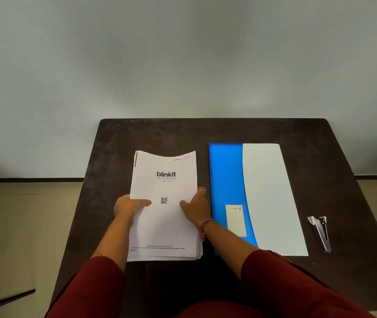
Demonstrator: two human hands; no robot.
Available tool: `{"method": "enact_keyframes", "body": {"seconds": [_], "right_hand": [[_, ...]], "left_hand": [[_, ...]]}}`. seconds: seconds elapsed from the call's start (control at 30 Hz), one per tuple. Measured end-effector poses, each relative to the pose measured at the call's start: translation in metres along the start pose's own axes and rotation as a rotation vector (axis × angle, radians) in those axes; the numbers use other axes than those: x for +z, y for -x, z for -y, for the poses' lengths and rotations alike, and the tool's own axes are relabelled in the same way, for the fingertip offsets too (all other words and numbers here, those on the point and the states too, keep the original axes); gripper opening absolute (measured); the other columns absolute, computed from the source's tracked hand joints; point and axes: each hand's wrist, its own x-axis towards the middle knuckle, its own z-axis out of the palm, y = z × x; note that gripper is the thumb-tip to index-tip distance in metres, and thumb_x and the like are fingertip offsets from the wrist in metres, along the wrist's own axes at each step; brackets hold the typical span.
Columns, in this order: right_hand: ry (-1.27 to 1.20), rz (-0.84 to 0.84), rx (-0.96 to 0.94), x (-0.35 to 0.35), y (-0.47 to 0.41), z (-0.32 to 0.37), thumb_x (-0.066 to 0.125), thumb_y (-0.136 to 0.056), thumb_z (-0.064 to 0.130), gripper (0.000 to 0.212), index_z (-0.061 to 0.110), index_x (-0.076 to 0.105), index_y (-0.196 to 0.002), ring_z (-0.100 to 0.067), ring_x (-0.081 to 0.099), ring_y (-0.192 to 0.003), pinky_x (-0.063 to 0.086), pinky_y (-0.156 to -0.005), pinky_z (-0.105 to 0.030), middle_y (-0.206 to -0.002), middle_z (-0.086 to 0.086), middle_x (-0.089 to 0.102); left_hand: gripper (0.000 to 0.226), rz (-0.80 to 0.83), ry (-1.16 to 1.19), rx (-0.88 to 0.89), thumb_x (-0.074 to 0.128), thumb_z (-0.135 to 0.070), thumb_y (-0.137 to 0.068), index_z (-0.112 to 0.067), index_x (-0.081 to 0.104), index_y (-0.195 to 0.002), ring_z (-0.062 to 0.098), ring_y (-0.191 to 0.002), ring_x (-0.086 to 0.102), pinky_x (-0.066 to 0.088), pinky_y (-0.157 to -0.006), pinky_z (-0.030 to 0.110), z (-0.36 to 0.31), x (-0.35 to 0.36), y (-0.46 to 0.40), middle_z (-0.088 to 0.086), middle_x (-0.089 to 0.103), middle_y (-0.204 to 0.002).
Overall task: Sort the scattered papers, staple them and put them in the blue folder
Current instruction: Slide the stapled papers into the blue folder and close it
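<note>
White printed sheets form a stack of papers (164, 210) lying on the left half of a dark brown table (206, 131), and both hands are clamped on it from opposite sides. The left hand (129, 206) grips the stack's left edge, its thumb laid across the top sheet with a red-painted nail pointing toward the QR code (164, 200) printed in the middle of the page. The right hand (195, 206) grips the right edge in the same way, thumb on top of the paper and fingers curled round the side; a ring shows on one finger and a reddish thread bracelet (203, 228) circles the wrist. The top sheet carries the "blinkit" logo (166, 174) above the QR code, and the lower edges of the sheets beneath fan out slightly at the near right corner. Just beside the stack, to its right, lies the blue folder (225, 175), closed and flat, with a pale label (236, 220) near its lower part; the right forearm crosses over the folder's near left corner. A white sheet or flap (272, 198) covers the folder's right portion, and whether anything is inside the folder cannot be told. Well apart to the right, near the table's edge, rests a metal stapler (320, 232). Dark red sleeves (274, 283) cover both upper arms.
</note>
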Motion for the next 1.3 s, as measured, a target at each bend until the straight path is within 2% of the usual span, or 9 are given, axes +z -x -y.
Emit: {"method": "enact_keyframes", "body": {"seconds": [0.17, 0.33, 0.53, 0.7, 0.8, 0.87, 0.97, 1.1, 1.3], "right_hand": [[-0.223, 0.132, 0.07, -0.011, -0.001, -0.011, 0.065, -0.085, 0.006, 0.047, 0.006, 0.044, -0.127, -0.025, 0.059, -0.107, 0.05, -0.09, -0.032, -0.123, -0.011, 0.059], [-0.318, 0.273, 0.026, -0.03, 0.002, -0.021, 0.061, -0.09, 0.008, 0.033, 0.012, 0.054, -0.122, -0.022, 0.06, -0.104, 0.052, -0.093, -0.037, -0.122, -0.01, 0.062], [-0.432, 0.295, -0.008, -0.072, 0.008, -0.029, 0.062, -0.091, 0.015, 0.035, 0.019, 0.053, -0.124, -0.02, 0.063, -0.104, 0.055, -0.081, -0.028, -0.115, 0.0, 0.065], [-0.536, 0.255, 0.033, -0.13, 0.011, -0.043, 0.065, -0.088, 0.01, 0.034, 0.016, 0.057, -0.121, -0.026, 0.066, -0.104, 0.054, -0.088, -0.04, -0.116, -0.007, 0.068], [-0.588, 0.257, 0.062, -0.167, 0.013, -0.058, 0.064, -0.088, 0.009, 0.035, 0.016, 0.057, -0.122, -0.031, 0.064, -0.107, 0.051, -0.093, -0.048, -0.117, -0.01, 0.068], [-0.611, 0.244, 0.088, -0.19, 0.014, -0.07, 0.063, -0.089, 0.009, 0.037, 0.015, 0.055, -0.124, -0.033, 0.064, -0.108, 0.05, -0.093, -0.05, -0.119, -0.011, 0.067], [-0.631, 0.203, 0.123, -0.216, 0.015, -0.087, 0.06, -0.09, 0.006, 0.034, 0.013, 0.055, -0.123, -0.033, 0.064, -0.106, 0.055, -0.087, -0.046, -0.118, -0.012, 0.067], [-0.603, 0.138, 0.17, -0.238, 0.012, -0.101, 0.059, -0.09, 0.004, 0.028, 0.013, 0.056, -0.116, -0.026, 0.067, -0.093, 0.059, -0.07, -0.036, -0.113, -0.01, 0.067], [-0.535, 0.107, 0.199, -0.248, -0.001, -0.114, 0.061, -0.09, 0.004, 0.027, 0.016, 0.055, -0.114, -0.027, 0.065, -0.096, 0.055, -0.076, -0.039, -0.112, -0.009, 0.066]], "left_hand": [[0.034, 0.09, 0.021, -0.001, 0.084, -0.002, -0.066, -0.004, 0.064, -0.093, 0.033, -0.093, 0.066, 0.053, -0.088, 0.044, 0.005, -0.008, 0.0, 0.016, 0.069, -0.104], [0.043, 0.261, 0.116, -0.075, 0.08, 0.0, -0.071, 0.001, 0.061, -0.11, 0.032, -0.085, 0.068, 0.054, -0.071, 0.038, 0.011, -0.012, 0.012, 0.018, 0.069, -0.104], [0.049, 0.438, 0.239, -0.071, 0.08, -0.005, -0.07, -0.007, 0.06, -0.115, 0.033, -0.096, 0.068, 0.055, -0.079, 0.044, 0.003, 0.002, 0.033, 0.014, 0.07, -0.108], [0.042, 0.553, 0.266, 0.012, 0.075, -0.013, -0.078, -0.008, 0.061, -0.118, 0.029, -0.099, 0.068, 0.055, -0.086, 0.043, -0.012, 0.038, 0.064, 0.012, 0.07, -0.111], [0.037, 0.526, 0.292, 0.031, 0.062, -0.038, -0.09, -0.007, 0.064, -0.11, 0.027, -0.096, 0.069, 0.055, -0.085, 0.039, -0.016, 0.067, 0.086, 0.01, 0.073, -0.103], [0.044, 0.428, 0.284, 0.026, 0.047, -0.048, -0.095, -0.009, 0.067, -0.097, 0.023, -0.082, 0.068, 0.055, -0.073, 0.034, -0.017, 0.087, 0.1, 0.008, 0.073, -0.089], [0.04, 0.336, 0.204, 0.041, 0.041, -0.043, -0.099, -0.011, 0.058, -0.081, 0.02, -0.068, 0.057, 0.045, -0.06, 0.027, -0.005, 0.116, 0.111, 0.007, 0.062, -0.076], [0.007, 0.226, -0.193, 0.207, 0.056, -0.012, -0.087, -0.016, 0.057, -0.081, 0.021, -0.084, 0.05, 0.045, -0.077, 0.032, 0.011, 0.145, 0.112, 0.001, 0.05, -0.082], [0.019, 0.149, -0.367, 0.277, 0.055, -0.012, -0.093, -0.011, 0.05, -0.075, 0.025, -0.092, 0.059, 0.049, -0.077, 0.029, 0.004, 0.169, 0.13, 0.005, 0.056, -0.089]]}}
